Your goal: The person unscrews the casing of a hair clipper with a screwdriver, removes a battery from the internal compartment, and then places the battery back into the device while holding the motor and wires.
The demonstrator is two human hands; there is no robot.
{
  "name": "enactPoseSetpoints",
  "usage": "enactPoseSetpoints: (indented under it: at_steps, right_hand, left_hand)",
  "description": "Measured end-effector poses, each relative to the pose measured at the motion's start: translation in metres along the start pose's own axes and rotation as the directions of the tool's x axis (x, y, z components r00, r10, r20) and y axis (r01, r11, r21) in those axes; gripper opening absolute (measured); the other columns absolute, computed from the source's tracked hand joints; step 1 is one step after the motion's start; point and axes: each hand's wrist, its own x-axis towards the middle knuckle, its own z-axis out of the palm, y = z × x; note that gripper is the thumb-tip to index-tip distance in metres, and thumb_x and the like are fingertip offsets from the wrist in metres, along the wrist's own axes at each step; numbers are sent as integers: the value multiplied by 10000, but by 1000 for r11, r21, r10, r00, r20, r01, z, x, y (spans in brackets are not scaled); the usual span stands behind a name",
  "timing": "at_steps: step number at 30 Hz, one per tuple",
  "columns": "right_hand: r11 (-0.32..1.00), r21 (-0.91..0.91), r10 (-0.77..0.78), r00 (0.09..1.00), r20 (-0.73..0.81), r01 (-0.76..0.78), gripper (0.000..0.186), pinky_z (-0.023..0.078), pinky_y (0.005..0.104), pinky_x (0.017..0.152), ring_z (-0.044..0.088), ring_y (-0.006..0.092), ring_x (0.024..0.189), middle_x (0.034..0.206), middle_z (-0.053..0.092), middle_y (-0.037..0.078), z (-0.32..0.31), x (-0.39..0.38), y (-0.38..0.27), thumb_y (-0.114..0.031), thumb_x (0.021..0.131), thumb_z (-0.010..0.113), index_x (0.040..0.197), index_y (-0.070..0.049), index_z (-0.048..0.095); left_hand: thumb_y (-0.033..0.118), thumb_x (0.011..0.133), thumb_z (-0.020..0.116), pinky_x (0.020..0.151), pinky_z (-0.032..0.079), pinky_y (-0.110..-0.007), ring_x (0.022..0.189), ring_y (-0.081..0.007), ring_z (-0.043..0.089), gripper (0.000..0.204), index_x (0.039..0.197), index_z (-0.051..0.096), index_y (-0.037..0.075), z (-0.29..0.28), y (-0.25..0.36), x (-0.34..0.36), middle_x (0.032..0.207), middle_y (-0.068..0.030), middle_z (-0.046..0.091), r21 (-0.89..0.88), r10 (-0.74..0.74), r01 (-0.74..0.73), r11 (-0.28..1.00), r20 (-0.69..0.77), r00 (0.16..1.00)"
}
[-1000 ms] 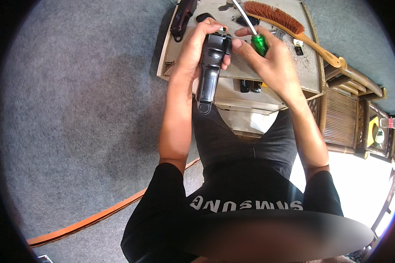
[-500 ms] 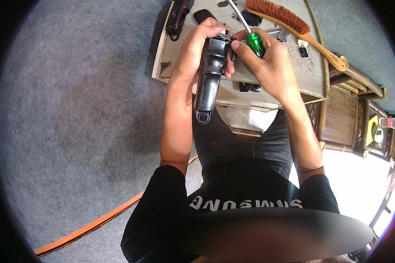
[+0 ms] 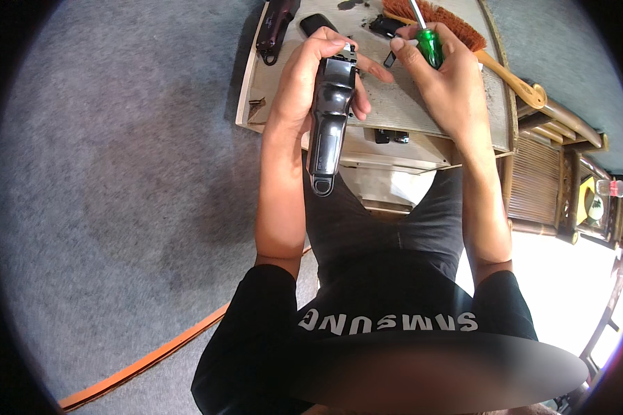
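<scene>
A glossy black hair clipper (image 3: pixel 331 111) points away from me, its ringed end towards my lap. My left hand (image 3: pixel 292 93) is closed round its far end, thumb by the blade and two fingertips showing past the right side. Off to the right, above the table, my right hand (image 3: pixel 453 90) grips a screwdriver (image 3: pixel 430 52) with a green handle, its shaft slanting up and away. Between that hand's thumb and forefinger is a small dark flat piece (image 3: pixel 390 59). It is apart from the clipper.
On the pale wooden table (image 3: pixel 259 83) lie a dark red clipper (image 3: pixel 278 28), a black oblong item (image 3: pixel 314 23), a black part (image 3: pixel 386 26) and a wooden-handled brush (image 3: pixel 512 79). Small black items (image 3: pixel 391 136) sit just below the near edge. Bamboo furniture (image 3: pixel 533 187) stands at right.
My right hand has drawn away from the clipper, to the right and slightly farther out, carrying the screwdriver and the small dark piece. My left hand and the clipper have hardly moved.
</scene>
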Motion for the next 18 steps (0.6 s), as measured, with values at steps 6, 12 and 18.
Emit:
enactPoseSetpoints:
  at_steps: [6, 12, 18]
  right_hand:
    - [998, 68, -22, 998, 57, 18, 332, 527, 287, 692, 646, 87, 733, 794, 728, 72, -1, -4, 5, -289, 980, 784, 1147, -6, 734]
    - [987, 152, 48, 995, 87, -60, 295, 506, 270, 703, 610, 68, 761, 807, 705, 31, -4, -13, -1, -268, 1002, 778, 1159, -22, 736]
    - [981, 163, 92, 990, 106, -109, 302, 514, 276, 726, 620, 68, 786, 826, 718, 32, -7, -14, -3, -287, 1009, 776, 1175, -36, 739]
  left_hand:
    - [361, 1009, 516, 515, 612, -367, 544, -276, 700, 356, 1126, 472, 27, 0, 0, -1, 978, -371, 736, -16, -23, 23, 1000, 12, 1000]
    - [342, 1010, 519, 491, 589, -360, 545, -270, 698, 333, 1110, 501, 25, 4, 2, -5, 898, -319, 731, -9, -38, 38, 999, -19, 999]
    - [307, 1005, 492, 490, 574, -335, 538, -214, 682, 405, 1238, 589, -10, 6, 3, -8, 801, -209, 707, 33, -6, 5, 999, 23, 1000]
